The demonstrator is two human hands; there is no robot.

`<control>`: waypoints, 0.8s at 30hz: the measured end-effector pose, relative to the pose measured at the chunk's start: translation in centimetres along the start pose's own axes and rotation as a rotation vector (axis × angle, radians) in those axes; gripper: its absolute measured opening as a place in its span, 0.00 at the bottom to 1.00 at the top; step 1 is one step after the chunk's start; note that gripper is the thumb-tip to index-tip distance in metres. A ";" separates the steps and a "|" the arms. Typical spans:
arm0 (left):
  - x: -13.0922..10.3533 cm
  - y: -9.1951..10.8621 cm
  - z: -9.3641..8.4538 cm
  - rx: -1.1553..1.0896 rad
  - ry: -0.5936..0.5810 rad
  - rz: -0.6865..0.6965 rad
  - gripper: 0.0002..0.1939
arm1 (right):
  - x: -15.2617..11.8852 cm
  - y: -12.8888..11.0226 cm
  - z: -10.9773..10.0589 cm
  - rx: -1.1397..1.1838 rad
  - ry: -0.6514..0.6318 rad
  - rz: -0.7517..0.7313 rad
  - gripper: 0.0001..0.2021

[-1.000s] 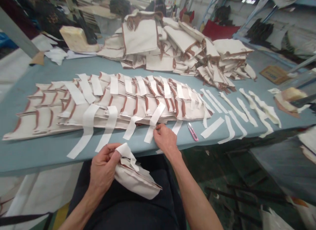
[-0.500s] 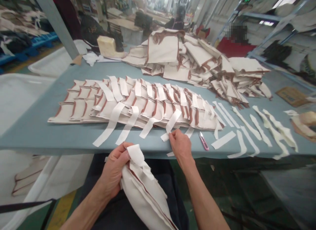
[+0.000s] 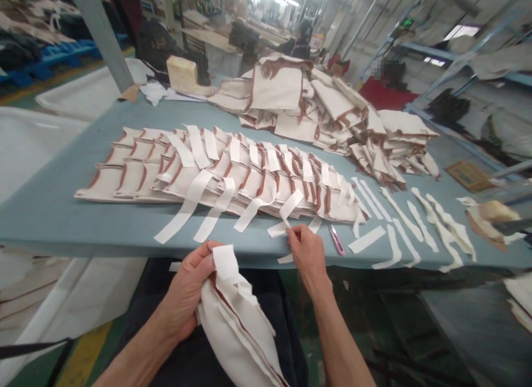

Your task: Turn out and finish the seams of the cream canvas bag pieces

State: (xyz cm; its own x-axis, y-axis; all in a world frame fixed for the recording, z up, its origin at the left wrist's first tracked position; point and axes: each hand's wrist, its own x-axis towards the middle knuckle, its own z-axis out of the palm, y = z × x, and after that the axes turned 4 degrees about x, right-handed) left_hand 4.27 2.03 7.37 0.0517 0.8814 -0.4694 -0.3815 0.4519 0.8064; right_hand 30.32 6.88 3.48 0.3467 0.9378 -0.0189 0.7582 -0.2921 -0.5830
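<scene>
My left hand (image 3: 185,295) pinching cream fabric (image 3: 239,331) and a white strip (image 3: 225,262) at lower centre, my right (image 3: 305,245) nearly closed, fingertips at another strip's end (image 3: 286,225).

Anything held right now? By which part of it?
Left grip: cream fabric piece, by its upper end, with the white strip there. Right grip: fingertips at the lower end of another strip; can't tell if it's pinched.
</scene>
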 end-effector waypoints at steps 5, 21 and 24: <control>-0.2 0.4 0.2 -0.074 0.018 -0.098 0.25 | 0.0 0.4 0.3 0.070 0.059 0.004 0.12; -1.3 1.0 0.6 -0.063 -0.237 -0.179 0.34 | -7.8 -6.4 -1.5 0.453 0.050 -0.816 0.15; -1.5 1.2 0.6 -0.087 -0.271 -0.161 0.33 | -8.0 -7.9 -1.7 0.565 -0.081 -0.875 0.18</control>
State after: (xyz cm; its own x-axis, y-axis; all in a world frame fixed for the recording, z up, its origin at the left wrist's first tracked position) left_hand 4.26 1.30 9.25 0.3572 0.8092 -0.4664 -0.4256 0.5855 0.6899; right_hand 22.43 1.38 9.61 -0.2529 0.7953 0.5510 0.3507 0.6061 -0.7139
